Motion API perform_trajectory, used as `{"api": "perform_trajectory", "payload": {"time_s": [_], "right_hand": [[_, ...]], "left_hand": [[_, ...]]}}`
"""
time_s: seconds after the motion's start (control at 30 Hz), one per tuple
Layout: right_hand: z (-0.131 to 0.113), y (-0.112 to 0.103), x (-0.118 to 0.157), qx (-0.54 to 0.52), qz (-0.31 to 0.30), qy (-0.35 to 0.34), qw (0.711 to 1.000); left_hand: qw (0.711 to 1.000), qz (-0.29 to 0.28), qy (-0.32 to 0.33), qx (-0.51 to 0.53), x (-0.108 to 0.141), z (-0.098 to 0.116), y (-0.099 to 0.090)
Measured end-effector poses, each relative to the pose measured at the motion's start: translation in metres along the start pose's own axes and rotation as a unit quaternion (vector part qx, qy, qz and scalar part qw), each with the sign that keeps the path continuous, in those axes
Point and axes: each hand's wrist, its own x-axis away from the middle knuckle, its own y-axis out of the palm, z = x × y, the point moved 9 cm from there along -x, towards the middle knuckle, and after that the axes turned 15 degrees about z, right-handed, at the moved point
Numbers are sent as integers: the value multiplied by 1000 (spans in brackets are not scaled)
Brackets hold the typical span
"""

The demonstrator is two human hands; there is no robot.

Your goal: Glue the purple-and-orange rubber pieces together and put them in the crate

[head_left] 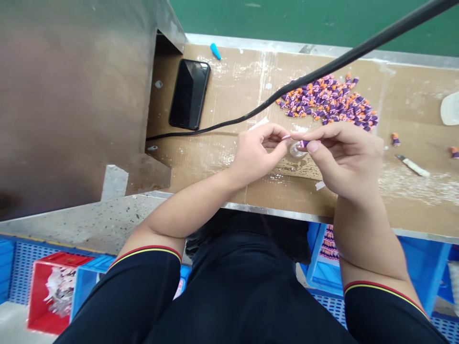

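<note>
My left hand (255, 154) pinches a tiny pink piece (286, 137) between thumb and fingertips. Close beside it, my right hand (346, 160) grips a small purple figure part (303, 144) between thumb and forefinger. The fingertips of both hands nearly meet; whether the two pieces touch, I cannot tell. Under them, partly hidden, is a small clear round dish (297, 151) on a spotted brown strip (299, 166). Beyond my hands lies a pile of small purple, orange and pink figures (333, 102).
A black cable (247, 116) crosses above the cardboard-covered table (229, 86). A phone (190, 94) and a blue cap (215, 51) lie left, beside a metal housing (75, 95). Right are a small knife (412, 166), loose figures (395, 139) and a white container (450, 109). Bins (53, 291) stand below.
</note>
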Motion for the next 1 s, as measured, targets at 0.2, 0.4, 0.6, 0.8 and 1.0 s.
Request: {"api": "perform_trajectory", "payload": {"time_s": [0.2,0.4,0.6,0.8,1.0], "right_hand": [[2,-6,-1,-21,40,-6,999],[3,-8,2,26,92,-40,995],[-5,-3,8,111,107,-122,980],[-5,2,10,116,97,-120,981],[-13,0,11,150,124,-149,969]], "left_hand": [[993,-35,-105,45,-1,-3,4],[966,-26,-209,149,-2,-8,3],[954,-26,-237,182,3,-8,6],[967,-35,-185,174,0,-10,6],[966,-40,-198,164,2,-16,5]]}}
